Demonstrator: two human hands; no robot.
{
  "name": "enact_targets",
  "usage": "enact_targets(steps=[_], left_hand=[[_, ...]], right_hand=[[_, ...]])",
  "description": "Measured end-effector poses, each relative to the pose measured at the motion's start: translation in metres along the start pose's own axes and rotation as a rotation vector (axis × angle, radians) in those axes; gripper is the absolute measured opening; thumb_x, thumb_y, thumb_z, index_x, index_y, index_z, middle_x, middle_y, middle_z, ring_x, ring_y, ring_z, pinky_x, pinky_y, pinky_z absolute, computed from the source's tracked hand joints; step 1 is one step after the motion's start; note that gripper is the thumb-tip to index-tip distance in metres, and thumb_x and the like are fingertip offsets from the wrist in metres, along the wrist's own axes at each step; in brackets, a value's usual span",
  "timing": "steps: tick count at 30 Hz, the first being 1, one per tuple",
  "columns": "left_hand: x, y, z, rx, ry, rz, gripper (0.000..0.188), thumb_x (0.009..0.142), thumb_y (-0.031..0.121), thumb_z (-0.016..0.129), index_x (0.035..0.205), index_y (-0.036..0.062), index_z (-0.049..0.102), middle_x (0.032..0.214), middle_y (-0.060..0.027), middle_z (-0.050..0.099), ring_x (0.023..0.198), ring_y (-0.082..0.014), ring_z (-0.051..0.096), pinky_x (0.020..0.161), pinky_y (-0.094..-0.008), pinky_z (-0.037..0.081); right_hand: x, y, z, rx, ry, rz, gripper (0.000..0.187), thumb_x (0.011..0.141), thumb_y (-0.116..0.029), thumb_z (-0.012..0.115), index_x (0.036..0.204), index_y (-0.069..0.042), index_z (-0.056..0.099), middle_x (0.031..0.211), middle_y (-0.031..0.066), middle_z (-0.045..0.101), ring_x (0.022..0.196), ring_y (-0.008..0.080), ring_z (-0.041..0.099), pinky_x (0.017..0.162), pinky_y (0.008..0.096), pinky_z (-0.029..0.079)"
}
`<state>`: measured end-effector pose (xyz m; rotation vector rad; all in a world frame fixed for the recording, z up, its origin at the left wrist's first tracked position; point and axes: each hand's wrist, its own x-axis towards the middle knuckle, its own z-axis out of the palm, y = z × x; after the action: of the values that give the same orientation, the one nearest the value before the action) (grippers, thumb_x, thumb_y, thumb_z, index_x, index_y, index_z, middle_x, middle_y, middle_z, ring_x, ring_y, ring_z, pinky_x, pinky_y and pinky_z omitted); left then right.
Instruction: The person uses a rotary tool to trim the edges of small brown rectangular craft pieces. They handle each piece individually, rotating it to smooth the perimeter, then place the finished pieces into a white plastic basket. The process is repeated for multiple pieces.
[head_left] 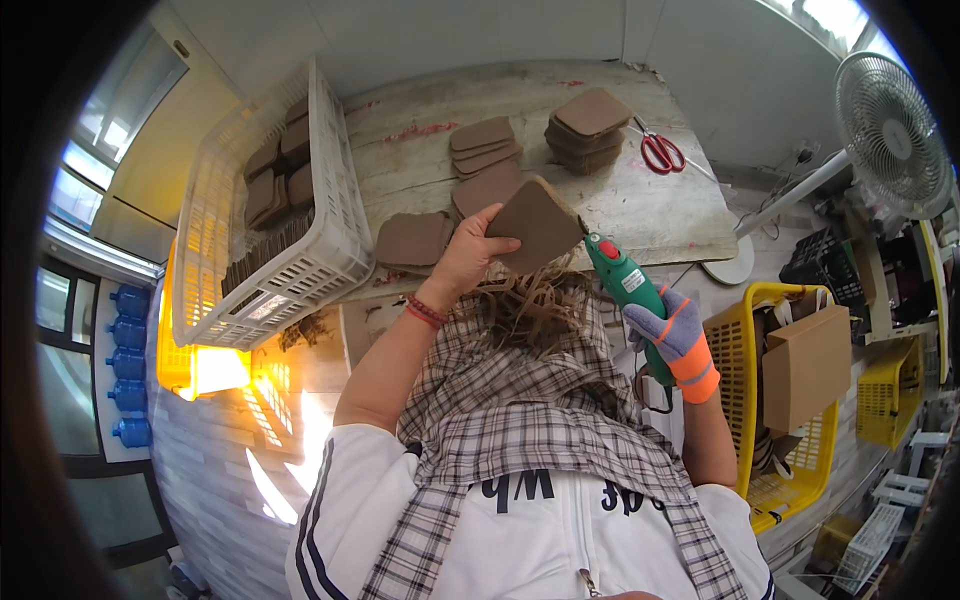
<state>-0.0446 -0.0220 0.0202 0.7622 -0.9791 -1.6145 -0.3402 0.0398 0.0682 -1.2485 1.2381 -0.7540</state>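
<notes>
My left hand [468, 258], bare, pinches a flat brown pad [537, 228] with rounded corners by its left edge, above my lap. In my right hand [675, 335], wearing a grey and orange glove, is a green corded electric tool [622, 272] with a red button. Its narrow tip points at the pad's right corner; whether they touch I cannot tell. Thin brown trimmings [530, 312] lie heaped on my checked apron [540, 430] under the pad. Close to my left hand on the table rests another stack of brown pads [412, 240].
Across the wooden table [400, 125] stand more pad stacks [590, 112] and red-handled scissors [660, 152]. A white crate [335, 225] of pads is at left. To the right are a yellow basket [740, 400] with a cardboard box [805, 368] and a standing fan [890, 130].
</notes>
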Motion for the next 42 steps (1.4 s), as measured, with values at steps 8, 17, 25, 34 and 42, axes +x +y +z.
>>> enact_targets(steps=[8,17,25,34,42], left_hand=[[-0.015,0.008,-0.012,0.181,-0.044,-0.18,0.045,0.078,-0.01,0.058,0.122,-0.0012,0.052,0.109,-0.0056,0.063,0.092,-0.011,0.061,0.08,-0.0255,0.051],[-0.022,0.015,-0.015,0.382,-0.057,-0.183,0.036,0.073,-0.011,0.063,0.106,0.0025,0.055,0.097,-0.0006,0.06,0.086,-0.0085,0.058,0.075,-0.0242,0.049],[-0.023,0.03,-0.035,0.573,0.078,-0.088,0.025,0.069,-0.008,0.067,0.089,0.0047,0.059,0.083,0.0016,0.061,0.077,-0.007,0.057,0.069,-0.0225,0.048],[-0.026,0.04,-0.037,0.547,0.015,-0.106,0.022,0.076,0.0,0.064,0.096,0.005,0.061,0.087,0.0018,0.062,0.079,-0.0067,0.058,0.073,-0.021,0.047],[-0.025,0.033,-0.019,0.634,-0.013,-0.089,0.027,0.074,-0.003,0.063,0.099,0.0043,0.06,0.089,0.0001,0.061,0.082,-0.0066,0.057,0.075,-0.0214,0.047]], right_hand=[[-0.005,-0.012,0.022,-0.102,-0.013,0.013,0.043,0.077,-0.024,0.075,0.108,0.001,0.058,0.071,0.0011,0.06,0.057,0.0042,0.053,0.05,0.0196,0.044],[0.006,-0.016,0.027,-0.002,-0.087,0.055,0.036,0.08,-0.023,0.073,0.103,0.001,0.057,0.069,0.0011,0.058,0.055,0.0063,0.054,0.048,0.0214,0.045],[0.01,-0.004,0.021,0.0,-0.193,0.093,0.031,0.081,-0.022,0.071,0.099,0.0,0.06,0.069,0.0004,0.058,0.054,0.0057,0.053,0.048,0.0211,0.044],[0.014,0.006,0.023,-0.043,-0.239,0.074,0.03,0.08,-0.025,0.072,0.096,-0.001,0.062,0.069,-0.0006,0.058,0.056,0.0039,0.05,0.051,0.0206,0.041],[0.014,0.006,0.025,-0.164,-0.242,0.069,0.035,0.079,-0.029,0.074,0.096,-0.001,0.062,0.067,-0.0012,0.058,0.055,0.0033,0.051,0.049,0.0199,0.041]])
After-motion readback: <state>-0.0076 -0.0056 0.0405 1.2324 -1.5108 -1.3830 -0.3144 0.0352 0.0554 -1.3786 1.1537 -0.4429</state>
